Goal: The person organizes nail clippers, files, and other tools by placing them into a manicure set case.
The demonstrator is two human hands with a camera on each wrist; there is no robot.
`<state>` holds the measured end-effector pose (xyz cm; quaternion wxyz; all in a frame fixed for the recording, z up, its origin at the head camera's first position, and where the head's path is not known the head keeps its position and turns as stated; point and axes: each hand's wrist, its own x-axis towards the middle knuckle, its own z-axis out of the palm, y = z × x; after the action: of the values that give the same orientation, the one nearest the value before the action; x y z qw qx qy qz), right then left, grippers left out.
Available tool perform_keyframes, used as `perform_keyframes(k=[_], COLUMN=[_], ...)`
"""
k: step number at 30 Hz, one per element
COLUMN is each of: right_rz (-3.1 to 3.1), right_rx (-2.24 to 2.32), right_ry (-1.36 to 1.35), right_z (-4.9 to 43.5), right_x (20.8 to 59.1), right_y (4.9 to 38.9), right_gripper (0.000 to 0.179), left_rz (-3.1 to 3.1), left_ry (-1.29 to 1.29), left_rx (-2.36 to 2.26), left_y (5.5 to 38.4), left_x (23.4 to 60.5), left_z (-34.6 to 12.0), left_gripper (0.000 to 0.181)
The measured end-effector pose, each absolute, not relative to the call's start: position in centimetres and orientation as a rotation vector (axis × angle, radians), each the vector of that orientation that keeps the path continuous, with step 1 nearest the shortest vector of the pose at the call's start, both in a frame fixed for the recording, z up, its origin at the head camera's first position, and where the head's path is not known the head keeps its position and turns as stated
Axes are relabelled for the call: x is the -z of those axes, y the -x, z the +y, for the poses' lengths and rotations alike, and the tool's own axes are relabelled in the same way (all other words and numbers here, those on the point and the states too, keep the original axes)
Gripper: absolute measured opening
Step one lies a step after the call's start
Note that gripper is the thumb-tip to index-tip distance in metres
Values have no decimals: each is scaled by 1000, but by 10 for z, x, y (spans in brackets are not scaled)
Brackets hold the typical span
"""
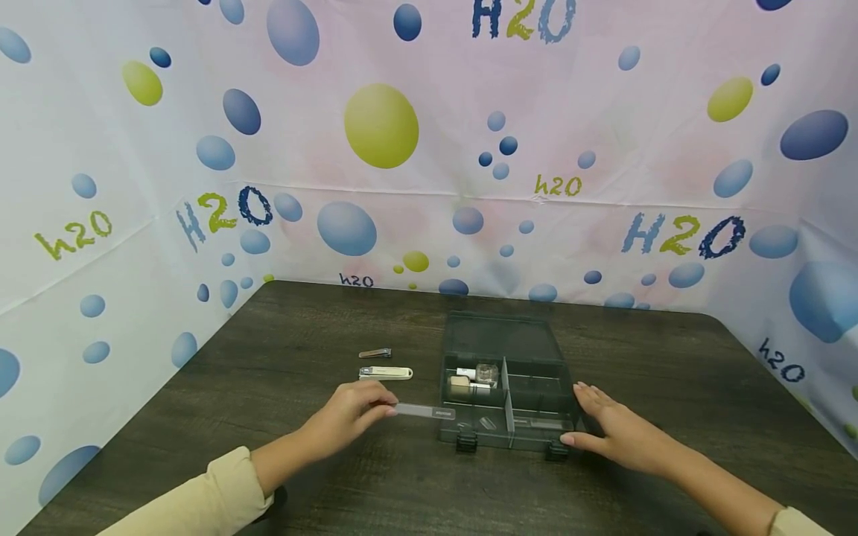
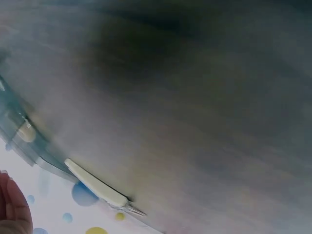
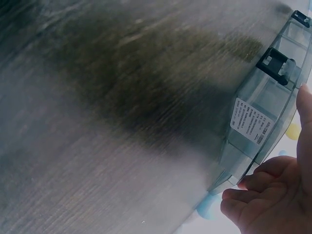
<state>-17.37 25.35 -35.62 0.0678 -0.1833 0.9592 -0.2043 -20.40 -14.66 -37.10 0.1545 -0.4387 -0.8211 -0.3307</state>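
My left hand (image 1: 348, 413) pinches the end of a flat, translucent nail file (image 1: 422, 411) between thumb and fingers. The file's grey, lettered end overlaps the left front edge of a dark see-through organizer box (image 1: 485, 439). The box lies with its lid (image 1: 499, 335) tipped back. Two small bottles (image 1: 462, 385) lie in its left compartment. Another flat strip (image 1: 546, 423) is in the right front section. My right hand (image 1: 626, 428) rests against the box's right side, fingers extended along it and thumb at the front corner; in the right wrist view, the fingertips touch its edge.
Left of the box lie a cream-handled nail clipper (image 1: 385, 373) and, behind it, a smaller nail clipper (image 1: 375, 353). Two black latches, one of them a left latch (image 1: 466, 442), stick out from the box front. A printed curtain (image 1: 436, 186) surrounds the dark table (image 1: 322, 313).
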Motion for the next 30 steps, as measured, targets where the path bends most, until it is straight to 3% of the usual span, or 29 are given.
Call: perform_keyframes(k=[30], right_rz=[2896], right_rx=[611], right_ry=[550], right_z=[252], right_x=[356], right_y=[173], right_gripper=[97], left_rz=[-2436], left_ry=[1260], left_rx=[922], left_y=[208], left_x=[367], left_z=[-61], left_gripper=[12])
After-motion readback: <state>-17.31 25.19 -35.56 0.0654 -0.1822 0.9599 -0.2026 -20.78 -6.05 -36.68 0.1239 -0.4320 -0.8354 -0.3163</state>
